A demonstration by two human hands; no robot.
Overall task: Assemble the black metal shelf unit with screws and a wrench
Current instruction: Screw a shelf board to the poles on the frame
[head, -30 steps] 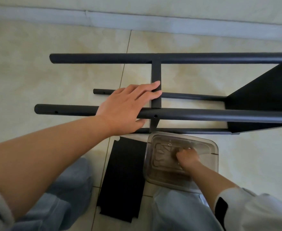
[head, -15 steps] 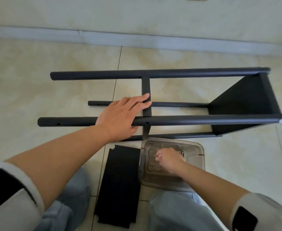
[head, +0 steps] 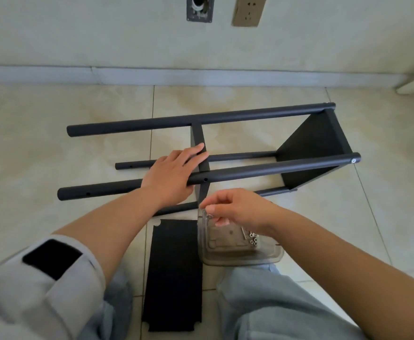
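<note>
The black metal shelf frame lies on its side on the tiled floor, with one shelf panel fixed at its right end. My left hand rests flat on the near top post, its fingers reaching a second panel that stands edge-on between the posts. My right hand hovers above the clear plastic tray and pinches a small silver screw between thumb and fingertips. Several more screws and washers lie in the tray. A loose black shelf panel lies flat by my knees.
The wall with a skirting board runs behind the frame, carrying a socket and a metal plate. My knees in light jeans fill the bottom of the view. Bare tiles lie to the left and right of the frame.
My right hand has lifted out of the tray with a screw pinched in it. My view has tilted up and back. My left hand has stayed on the post.
</note>
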